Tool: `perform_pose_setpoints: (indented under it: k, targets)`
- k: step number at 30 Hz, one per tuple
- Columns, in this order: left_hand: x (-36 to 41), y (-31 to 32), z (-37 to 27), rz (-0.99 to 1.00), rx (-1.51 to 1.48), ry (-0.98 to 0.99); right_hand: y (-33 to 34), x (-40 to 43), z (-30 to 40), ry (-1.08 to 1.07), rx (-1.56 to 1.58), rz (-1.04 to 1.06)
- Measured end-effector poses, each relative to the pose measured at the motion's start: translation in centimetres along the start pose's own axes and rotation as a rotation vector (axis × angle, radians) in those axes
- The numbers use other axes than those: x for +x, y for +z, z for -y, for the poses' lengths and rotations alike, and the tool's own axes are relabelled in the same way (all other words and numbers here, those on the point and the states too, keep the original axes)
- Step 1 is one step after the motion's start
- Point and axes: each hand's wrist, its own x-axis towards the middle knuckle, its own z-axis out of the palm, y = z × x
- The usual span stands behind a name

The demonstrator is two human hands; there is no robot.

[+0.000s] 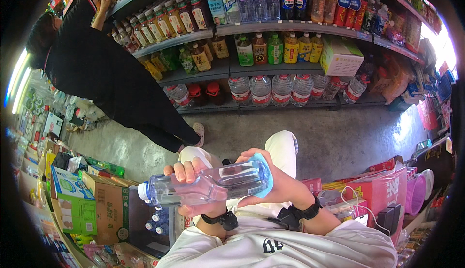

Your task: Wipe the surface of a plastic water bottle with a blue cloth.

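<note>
A clear plastic bottle (218, 182) with a white cap lies almost level between my hands, its cap pointing left. My left hand (192, 184) grips it near the neck, with fingers over the top and the thumb below. My right hand (279, 181) is wrapped round the base end, where a light blue cloth or wrap (267, 175) sits between palm and bottle. Dark bands are on both wrists. Below my left hand, several capped bottles (158, 220) stand in a dark container.
Drink shelves (290, 28) curve across the far side, with large water bottles (261, 90) on the lowest. A person in black (105, 75) reaches to a shelf at left. Cartons (109, 210) are stacked at lower left; a pink box (381, 195) and cable are at right.
</note>
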Motion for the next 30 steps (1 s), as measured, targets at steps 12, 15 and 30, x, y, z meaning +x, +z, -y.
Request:
perform_pose_setpoints:
  k: [12,15,30]
  targets:
    - [0.2,-0.9,0.2,-0.026,0.141,-0.139,-1.0,0.9,0.7,-0.313,-0.501,-0.167]
    - [-0.6,-0.9,0.8,0.019,0.408,-0.165,-0.8,0.9,0.6,-0.277,-0.631,-0.158]
    - [0.2,0.5,2.3,0.519,0.724,-0.645,-1.2,-0.2,-0.8,-0.079,-0.440,-0.144]
